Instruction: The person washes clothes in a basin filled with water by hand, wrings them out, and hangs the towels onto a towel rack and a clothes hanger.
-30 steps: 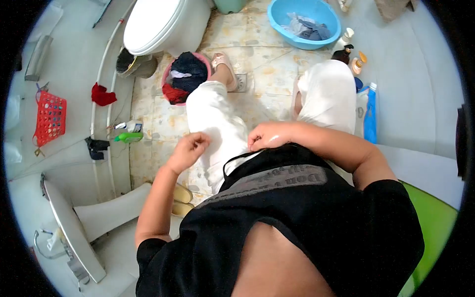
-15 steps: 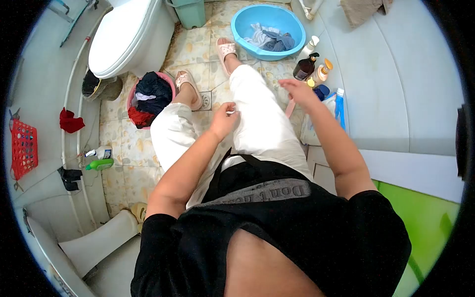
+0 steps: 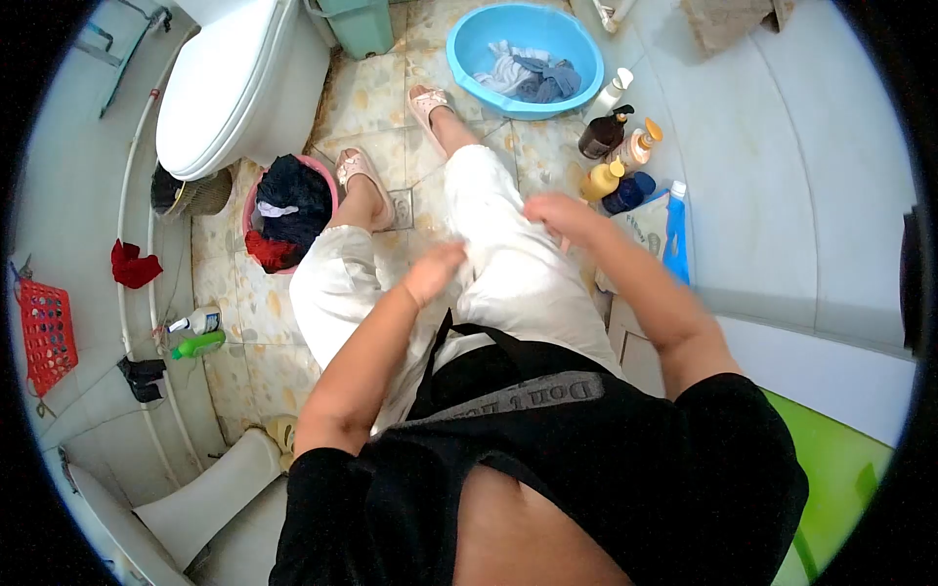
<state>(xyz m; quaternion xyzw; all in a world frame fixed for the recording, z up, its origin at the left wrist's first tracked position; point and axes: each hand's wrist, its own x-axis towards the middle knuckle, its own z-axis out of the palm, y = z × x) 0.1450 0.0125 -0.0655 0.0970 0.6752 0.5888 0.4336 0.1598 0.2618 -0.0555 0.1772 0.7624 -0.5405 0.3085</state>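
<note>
White trousers [image 3: 489,273] cover my legs down to about the calf. My left hand [image 3: 437,272] is at the inner side of the right trouser leg, its fingers bent in against the cloth. On the outer side of the same leg, my right hand [image 3: 565,217] is curled, knuckles up, at the fabric. Both hands are slightly blurred, and their fingertips are partly hidden. Creases run across the cloth between them. Pink slippers [image 3: 362,174] are on my feet.
A blue basin [image 3: 464,73] with wet-looking cloths stands ahead, near several bottles [image 3: 603,137] along the right wall. A pink basin [image 3: 249,210] of dark and red clothes sits by the toilet [image 3: 220,88]. A red basket [image 3: 47,327] hangs at left.
Both hands have moved down onto the right trouser leg, and their fingers have closed in. The right hand came in from beyond the leg's outer side. The view has shifted slightly.
</note>
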